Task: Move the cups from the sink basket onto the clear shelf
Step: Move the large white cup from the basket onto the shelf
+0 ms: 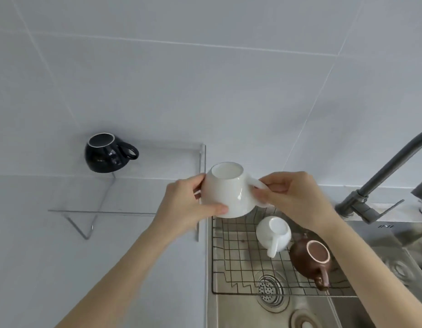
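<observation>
A large white cup [229, 190] is held upside down in the air above the far left corner of the wire sink basket [231, 263]. My left hand [186, 204] grips its body and my right hand [292, 197] pinches its handle. A smaller white cup [274, 230] and a brown cup [309, 259] stand upside down in the basket. A black cup [105, 153] rests upside down on the clear shelf [143, 185] at the left.
The basket spans a steel sink [243, 311] with a drain strainer [269, 290]. A grey faucet [382, 176] arches at the right. A white tiled wall stands behind, and a white counter lies under the shelf.
</observation>
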`<move>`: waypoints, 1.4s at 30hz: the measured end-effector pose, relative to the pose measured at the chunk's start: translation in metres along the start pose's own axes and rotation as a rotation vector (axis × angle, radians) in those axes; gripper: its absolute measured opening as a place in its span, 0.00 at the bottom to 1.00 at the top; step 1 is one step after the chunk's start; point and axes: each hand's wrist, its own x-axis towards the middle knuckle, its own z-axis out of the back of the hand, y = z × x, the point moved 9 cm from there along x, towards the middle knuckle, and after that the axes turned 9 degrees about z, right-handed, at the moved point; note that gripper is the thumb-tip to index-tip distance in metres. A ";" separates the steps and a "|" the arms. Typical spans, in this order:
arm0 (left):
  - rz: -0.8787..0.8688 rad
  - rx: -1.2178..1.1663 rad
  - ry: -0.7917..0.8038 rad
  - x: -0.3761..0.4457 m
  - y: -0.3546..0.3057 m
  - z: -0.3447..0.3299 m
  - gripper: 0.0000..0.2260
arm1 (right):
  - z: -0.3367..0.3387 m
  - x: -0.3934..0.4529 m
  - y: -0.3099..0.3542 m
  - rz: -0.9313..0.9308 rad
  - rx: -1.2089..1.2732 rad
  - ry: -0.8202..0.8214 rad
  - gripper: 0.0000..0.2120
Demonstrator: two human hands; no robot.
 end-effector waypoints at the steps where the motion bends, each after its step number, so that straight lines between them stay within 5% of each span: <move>1: -0.014 -0.002 -0.053 -0.004 0.000 0.020 0.26 | -0.012 0.010 0.015 0.036 0.024 0.021 0.01; 9: 0.078 -0.043 -0.435 -0.027 0.067 0.163 0.26 | -0.168 0.082 0.080 0.172 0.159 0.268 0.07; 13: 0.112 -0.004 -0.368 -0.014 0.104 0.200 0.23 | -0.220 0.095 0.088 0.170 0.193 0.270 0.03; 18: 0.158 0.043 -0.228 0.007 0.134 0.216 0.32 | -0.251 0.095 0.079 0.115 0.200 0.212 0.07; 21: 0.173 0.035 -0.192 0.012 0.144 0.219 0.27 | -0.262 0.095 0.070 0.076 0.205 0.187 0.09; 36: 0.153 -0.026 -0.224 0.013 0.170 0.226 0.38 | -0.286 0.089 0.059 0.042 0.214 0.170 0.06; 42: 0.188 0.096 -0.241 0.007 0.159 0.221 0.32 | -0.284 0.088 0.060 0.040 0.248 0.255 0.10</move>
